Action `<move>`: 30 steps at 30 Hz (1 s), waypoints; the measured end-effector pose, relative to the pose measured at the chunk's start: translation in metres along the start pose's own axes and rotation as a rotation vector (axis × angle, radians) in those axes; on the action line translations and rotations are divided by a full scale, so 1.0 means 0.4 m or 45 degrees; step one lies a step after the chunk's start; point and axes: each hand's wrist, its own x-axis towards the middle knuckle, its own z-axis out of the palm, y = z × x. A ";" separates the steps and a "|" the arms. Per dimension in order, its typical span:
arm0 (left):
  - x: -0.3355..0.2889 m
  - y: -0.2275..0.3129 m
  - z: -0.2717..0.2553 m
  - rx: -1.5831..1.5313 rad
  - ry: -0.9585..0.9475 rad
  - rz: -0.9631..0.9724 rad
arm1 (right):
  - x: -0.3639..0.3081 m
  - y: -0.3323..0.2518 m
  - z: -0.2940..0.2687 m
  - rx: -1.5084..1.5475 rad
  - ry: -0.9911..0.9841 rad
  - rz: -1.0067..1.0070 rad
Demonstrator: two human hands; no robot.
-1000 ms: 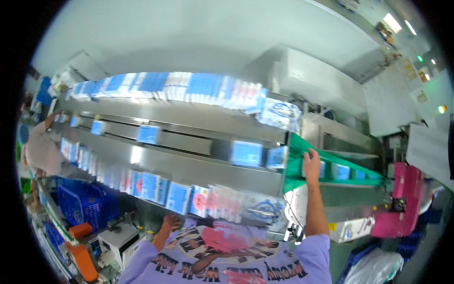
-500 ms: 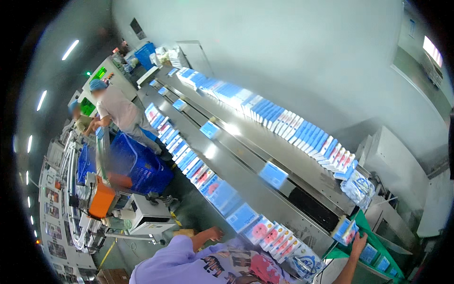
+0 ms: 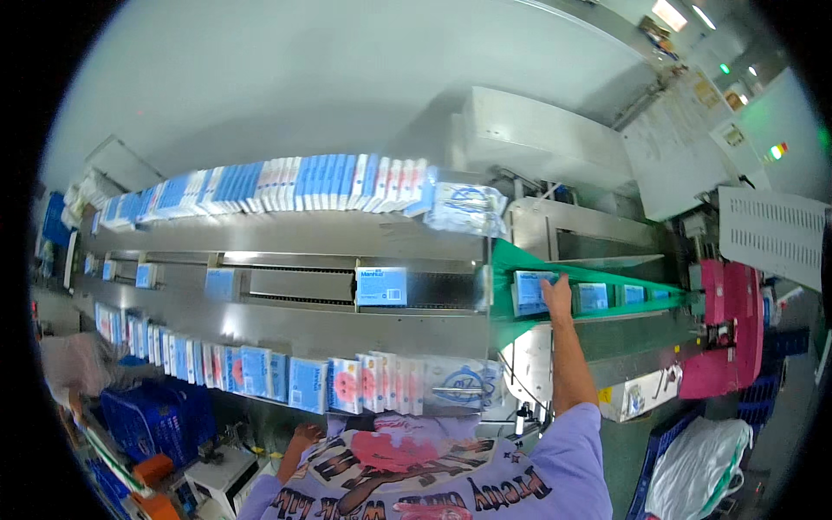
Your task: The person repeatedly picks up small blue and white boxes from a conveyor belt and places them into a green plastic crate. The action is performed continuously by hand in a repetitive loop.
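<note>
My right hand (image 3: 560,296) reaches forward and grips the right edge of a flat blue-and-white packet (image 3: 527,293). That packet lies in the wide mouth of a green film (image 3: 511,260), which narrows to the right around several like packets (image 3: 593,297). Down by the front edge of the long metal table, my left hand (image 3: 302,438) is held low near my body, fingers loosely apart and holding nothing. Left of the film, another blue packet (image 3: 381,286) lies on the conveyor track (image 3: 440,288) in the middle of the table.
Rows of upright packets (image 3: 325,180) line the far side of the table, more packets (image 3: 308,384) the near side. Clear plastic bundles (image 3: 468,206) sit at the row ends. A pink machine (image 3: 732,321) stands right. A blue crate (image 3: 160,420) and another person (image 3: 82,364) are at left.
The view has swung to the right. My right hand has moved with the packet from the end of the conveyor track into the green film. The left hand stays low and free.
</note>
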 end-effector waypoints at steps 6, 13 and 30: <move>-0.005 0.078 -0.045 -0.168 0.042 -0.121 | -0.091 -0.066 -0.014 -0.032 0.223 -0.352; 0.038 0.129 -0.064 -0.167 0.089 -0.174 | -0.112 -0.140 0.088 0.129 -0.141 -0.226; -0.333 0.703 -0.052 0.680 -0.466 -0.075 | -0.043 0.024 0.053 -0.132 -0.164 -0.084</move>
